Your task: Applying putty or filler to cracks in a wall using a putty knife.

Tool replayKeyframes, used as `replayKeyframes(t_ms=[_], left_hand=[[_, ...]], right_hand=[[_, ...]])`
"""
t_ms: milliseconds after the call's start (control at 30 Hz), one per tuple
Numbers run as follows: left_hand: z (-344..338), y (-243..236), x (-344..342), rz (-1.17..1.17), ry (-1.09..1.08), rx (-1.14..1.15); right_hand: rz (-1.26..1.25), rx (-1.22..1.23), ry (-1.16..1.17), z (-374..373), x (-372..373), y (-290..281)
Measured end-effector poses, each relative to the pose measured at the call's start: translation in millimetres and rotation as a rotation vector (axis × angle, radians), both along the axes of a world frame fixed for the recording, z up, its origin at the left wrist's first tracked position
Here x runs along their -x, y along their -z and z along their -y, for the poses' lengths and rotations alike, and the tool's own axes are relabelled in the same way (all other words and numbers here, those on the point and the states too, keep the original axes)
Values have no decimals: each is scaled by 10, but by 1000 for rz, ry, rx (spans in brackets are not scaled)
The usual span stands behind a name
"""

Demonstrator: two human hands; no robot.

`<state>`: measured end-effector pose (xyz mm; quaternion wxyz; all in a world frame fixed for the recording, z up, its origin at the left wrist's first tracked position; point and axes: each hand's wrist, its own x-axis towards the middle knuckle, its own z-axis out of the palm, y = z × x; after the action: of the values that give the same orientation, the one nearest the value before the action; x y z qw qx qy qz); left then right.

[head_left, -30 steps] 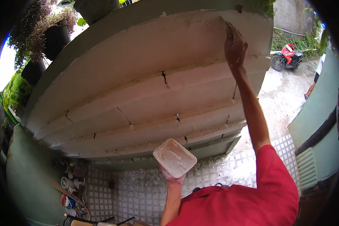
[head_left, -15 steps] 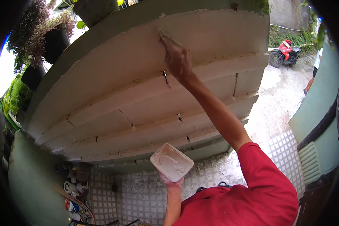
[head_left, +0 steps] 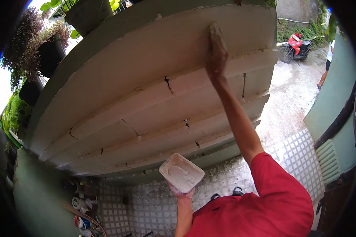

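My left hand [head_left: 182, 191] holds up a white rectangular tub [head_left: 181, 185] from below, with its fingers around the base. Pale wet filler paste [head_left: 181, 168] coats the bottom and sides of the tub. Stretched far out, my right hand [head_left: 217, 57] is closed on a pale, paste-smeared flat scraper [head_left: 215, 32]. The scraper is against the upper band of a stepped, whitish plaster surface [head_left: 146, 51]; its exact edge contact is hard to see. Dark cracks [head_left: 168, 84] and small holes [head_left: 187, 123] run through the lower steps of that surface.
Potted plants [head_left: 51, 53] stand along the upper left ledge. Cans and containers [head_left: 79, 203] sit by the green wall [head_left: 39, 193] at lower left. Beyond the tiled floor [head_left: 300, 158], a red motorbike [head_left: 294, 48] is parked and a person [head_left: 327, 65] stands partly hidden.
My right hand has swept the scraper to the right along the upper band. The tub stays nearly in place in my left hand, and the view has shifted slightly.
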<state>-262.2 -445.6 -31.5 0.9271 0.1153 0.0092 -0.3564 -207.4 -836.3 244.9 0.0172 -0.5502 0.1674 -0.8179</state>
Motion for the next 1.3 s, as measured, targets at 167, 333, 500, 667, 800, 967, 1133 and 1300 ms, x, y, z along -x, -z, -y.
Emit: replayKeyframes(t_ms=[167, 333, 500, 667, 800, 967, 1133, 1300], left_hand=[[-20, 32, 5, 52, -57, -73], [-95, 0, -30, 87, -62, -82], [5, 26, -37, 76, -10, -89], [-75, -12, 1, 72, -4, -39], [-75, 0, -50, 58, 13, 21], [-89, 7, -62, 75, -20, -10], [-80, 6, -27, 36, -56, -12], [-150, -16, 12, 18, -94, -7]], right_hand=[[-124, -36, 33, -483, -628, -53], [-206, 76, -562, -1079, -628, -12], [464, 72, -1367, -28, 6, 98], [14, -394, -233, 435, 754, -198], [19, -150, -329, 118, 232, -93], [-108, 21, -403, -808, -337, -206], [-132, 140, -450, -1162, -514, -243], [-77, -221, -326, -386, 56, -359]])
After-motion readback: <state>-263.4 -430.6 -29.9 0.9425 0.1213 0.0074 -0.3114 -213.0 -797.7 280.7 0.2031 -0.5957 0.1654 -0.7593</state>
